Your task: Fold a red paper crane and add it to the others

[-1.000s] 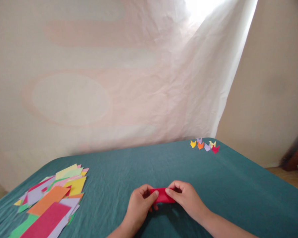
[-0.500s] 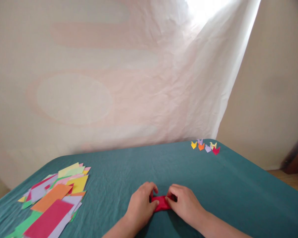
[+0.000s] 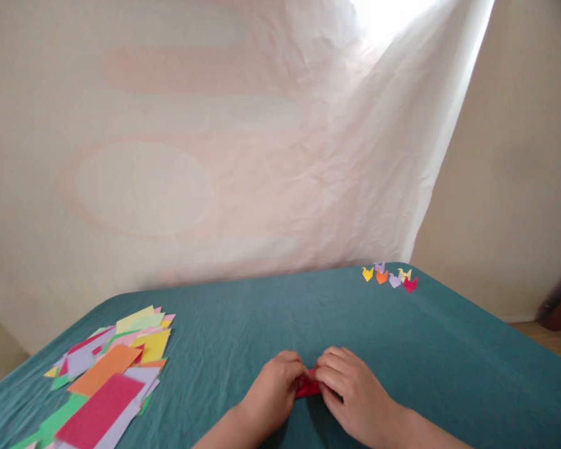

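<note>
A small piece of folded red paper (image 3: 307,389) is at the front middle of the green cloth-covered table (image 3: 243,324). My left hand (image 3: 277,386) grips its left end, with the fingers curled and pressed together. At the right end, my right hand (image 3: 353,390) pinches the paper between thumb and fingers. Only a short red strip shows between the two hands; the folds beneath the fingers are hidden.
On the left lies a loose, overlapping pile of coloured paper sheets (image 3: 103,408). Several small folded paper birds, among them an orange one (image 3: 382,277) and a red one (image 3: 410,285), stand at the far right corner. A pale sheet (image 3: 262,156) hangs behind the table.
My fingers have closed further over the red paper, so less of it shows. The left hand's fingertips have come in closer to the right hand. The view has shifted slightly.
</note>
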Demonstrator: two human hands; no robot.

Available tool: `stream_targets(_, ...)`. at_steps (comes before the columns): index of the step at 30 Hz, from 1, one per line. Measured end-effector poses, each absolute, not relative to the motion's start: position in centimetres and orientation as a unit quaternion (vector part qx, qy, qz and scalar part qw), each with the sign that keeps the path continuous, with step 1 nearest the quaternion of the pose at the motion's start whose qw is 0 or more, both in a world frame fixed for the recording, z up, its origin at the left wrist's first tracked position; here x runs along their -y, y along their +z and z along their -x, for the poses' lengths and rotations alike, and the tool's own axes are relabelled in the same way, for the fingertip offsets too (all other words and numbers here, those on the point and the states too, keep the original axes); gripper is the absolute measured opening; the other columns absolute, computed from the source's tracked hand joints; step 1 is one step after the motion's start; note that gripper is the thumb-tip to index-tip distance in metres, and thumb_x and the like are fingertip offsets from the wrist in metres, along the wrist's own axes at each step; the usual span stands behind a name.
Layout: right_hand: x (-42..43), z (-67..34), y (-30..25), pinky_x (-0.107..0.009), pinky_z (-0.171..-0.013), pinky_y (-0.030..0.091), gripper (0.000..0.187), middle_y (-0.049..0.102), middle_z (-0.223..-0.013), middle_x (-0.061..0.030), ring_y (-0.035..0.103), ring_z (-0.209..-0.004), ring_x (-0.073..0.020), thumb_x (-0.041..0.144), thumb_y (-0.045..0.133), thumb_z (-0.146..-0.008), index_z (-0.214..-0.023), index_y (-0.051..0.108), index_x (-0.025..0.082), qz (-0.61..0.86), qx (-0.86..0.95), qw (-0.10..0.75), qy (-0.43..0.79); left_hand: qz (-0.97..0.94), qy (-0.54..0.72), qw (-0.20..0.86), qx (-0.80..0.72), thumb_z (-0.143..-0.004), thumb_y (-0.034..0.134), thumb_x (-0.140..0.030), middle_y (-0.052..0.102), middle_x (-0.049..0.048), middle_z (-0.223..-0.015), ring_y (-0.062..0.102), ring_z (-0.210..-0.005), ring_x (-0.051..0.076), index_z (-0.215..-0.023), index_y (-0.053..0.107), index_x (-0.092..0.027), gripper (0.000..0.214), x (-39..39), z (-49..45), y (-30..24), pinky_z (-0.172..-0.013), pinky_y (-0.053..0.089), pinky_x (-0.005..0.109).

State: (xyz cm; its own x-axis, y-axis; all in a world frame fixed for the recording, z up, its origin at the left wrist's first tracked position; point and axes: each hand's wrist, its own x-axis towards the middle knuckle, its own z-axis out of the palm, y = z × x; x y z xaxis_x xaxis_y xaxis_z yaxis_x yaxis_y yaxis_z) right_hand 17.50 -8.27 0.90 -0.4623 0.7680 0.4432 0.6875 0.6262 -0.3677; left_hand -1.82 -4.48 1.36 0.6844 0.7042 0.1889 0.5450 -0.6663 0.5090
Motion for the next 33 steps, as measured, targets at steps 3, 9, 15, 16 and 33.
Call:
stream_targets(3,8.6,-17.6,0.8,-0.031,-0.077,0.041,0.017,0.062,-0.080,-0.0023,0.054,-0.082,-0.0177,0.010,0.052,-0.086,-0.083,0.065,0.020,0.421,0.870,0.253,0.052,-0.909,0.168,0.188,-0.331,-0.087,0.048,-0.008,0.063,0.0031,-0.081,0.057,-0.081,0.016,-0.083,0.068,-0.019,0.023,5.0,2.2,1.7,-0.071,0.041,0.022)
stream_targets(9,8.6,-18.0,0.6,-0.030,-0.076,0.043,0.017,0.063,-0.083,-0.0041,0.055,-0.083,-0.0183,0.013,0.052,-0.087,-0.088,0.067,0.021,0.396,0.886,0.239,0.022,-0.922,0.145,0.161,-0.322,-0.088,0.046,-0.007,0.065,0.0048,-0.094,0.057,-0.089,0.018,-0.096,0.067,-0.022,0.027,5.9,2.5,2.0,-0.080,0.043,0.025)
stream_targets(15,8.6,-18.1,0.5,-0.032,-0.079,0.043,0.020,0.066,-0.088,-0.0052,0.057,-0.085,-0.0189,0.013,0.050,-0.088,-0.092,0.067,0.021,0.397,0.883,0.248,0.029,-0.923,0.151,0.163,-0.315,-0.089,0.044,-0.010,0.067,0.0057,-0.095,0.059,-0.090,0.020,-0.104,0.067,-0.024,0.030,6.0,2.5,2.4,-0.083,0.044,0.029)
stream_targets(16,8.7,-18.1,0.5,-0.032,-0.079,0.043,0.021,0.066,-0.088,-0.0054,0.057,-0.086,-0.0190,0.013,0.049,-0.089,-0.094,0.067,0.021,0.398,0.882,0.248,0.032,-0.922,0.150,0.165,-0.315,-0.089,0.044,-0.010,0.067,0.0057,-0.096,0.059,-0.090,0.020,-0.105,0.067,-0.024,0.031,6.0,2.5,2.5,-0.084,0.044,0.029)
stream_targets(33,9.6,-17.9,2.5,-0.032,-0.081,0.042,0.023,0.063,-0.094,-0.0076,0.054,-0.088,-0.0203,0.014,0.045,-0.088,-0.104,0.062,0.017,0.362,0.921,0.145,0.021,-0.939,0.121,0.123,-0.299,-0.088,0.050,-0.012,0.067,0.0046,-0.088,0.059,-0.084,0.019,-0.085,0.066,-0.019,0.018,5.3,2.8,1.8,-0.076,0.043,0.027)
